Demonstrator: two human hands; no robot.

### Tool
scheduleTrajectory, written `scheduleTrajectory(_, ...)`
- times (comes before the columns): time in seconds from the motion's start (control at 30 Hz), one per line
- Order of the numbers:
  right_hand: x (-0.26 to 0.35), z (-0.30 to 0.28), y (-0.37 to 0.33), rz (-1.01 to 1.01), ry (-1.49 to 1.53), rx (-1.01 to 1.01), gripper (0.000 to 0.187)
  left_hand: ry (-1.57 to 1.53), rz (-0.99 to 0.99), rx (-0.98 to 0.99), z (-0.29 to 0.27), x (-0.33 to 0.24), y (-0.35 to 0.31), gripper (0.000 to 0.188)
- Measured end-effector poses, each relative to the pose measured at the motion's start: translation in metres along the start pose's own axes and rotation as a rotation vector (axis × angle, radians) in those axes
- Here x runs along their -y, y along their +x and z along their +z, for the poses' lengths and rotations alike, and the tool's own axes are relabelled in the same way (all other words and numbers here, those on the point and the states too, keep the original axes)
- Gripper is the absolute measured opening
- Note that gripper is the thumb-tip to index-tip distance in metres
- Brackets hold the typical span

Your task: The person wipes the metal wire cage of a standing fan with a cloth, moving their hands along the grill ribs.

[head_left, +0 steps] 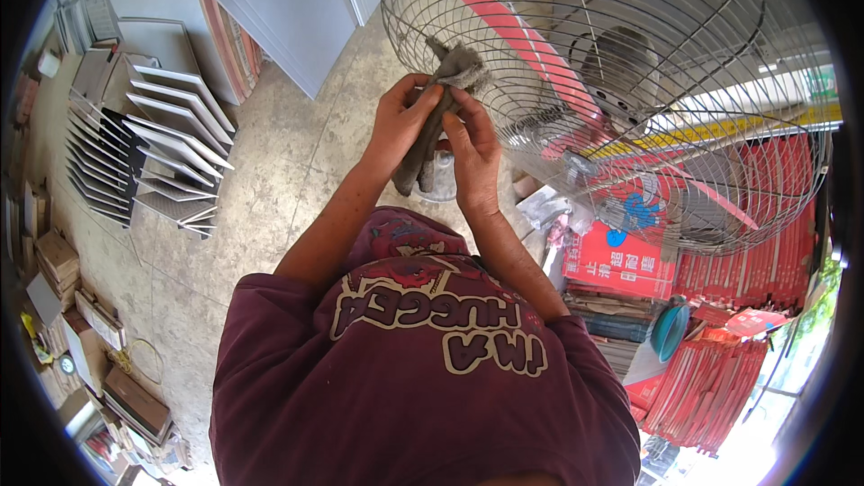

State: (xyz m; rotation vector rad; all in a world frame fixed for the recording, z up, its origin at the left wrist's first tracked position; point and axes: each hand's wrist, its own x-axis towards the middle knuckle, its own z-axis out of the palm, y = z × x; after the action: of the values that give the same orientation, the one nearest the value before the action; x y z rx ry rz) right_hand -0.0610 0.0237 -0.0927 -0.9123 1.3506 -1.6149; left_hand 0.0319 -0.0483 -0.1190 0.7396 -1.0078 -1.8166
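I am watching from far away, and the main thing is a soft gray cloth (pixel 432 130) in the upper middle of the frame. It looks dirty and fuzzy at the top, and two long ends hang down. It might be a glove, but I can't tell for sure.

Both hands hold it. The left hand (pixel 400 124) pinches it from the left side, with the thumb and fingers close together. The right hand (pixel 475 157) pinches it from the other side, near the top. The two hands almost meet.

I think the step in hand is working the cloth with the fingertips, up in the air. To me, the next move calls for one hand to keep a tight pinch while the other shifts its hold, so the floppy cloth does not slip.

Just below the cloth is a pale round thing (pixel 441 178), partly hidden. A big fan (pixel 621 72) with a wire cage and red blades fills the upper right, near the right hand. Under it, at the lower right, are stacks of red packs (pixel 706 387). At the upper left, a rack of thin boards (pixel 180 126) stands on the gray floor (pixel 297 153). Brown boxes (pixel 135 400) sit at the lower left.
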Motion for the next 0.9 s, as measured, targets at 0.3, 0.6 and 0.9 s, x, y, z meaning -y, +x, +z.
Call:
scheduleTrajectory(0.3, 0.011, -0.013, -0.004, -0.153, 0.087, -0.075, 0.03, 0.198, 0.129, 0.128, 0.021, -0.013, -0.007, 0.024)
scheduleTrajectory(0.6, 0.066, -0.02, -0.017, -0.812, -0.221, -0.165, 0.034, 0.17, 0.449, 0.372, 0.065, -0.075, -0.037, 0.035)
scheduleTrajectory(0.9, 0.032, -0.026, -0.016, -0.435, -0.011, -0.196, 0.035, 0.133, 0.24, 0.163, 0.06, -0.025, -0.035, 0.028)
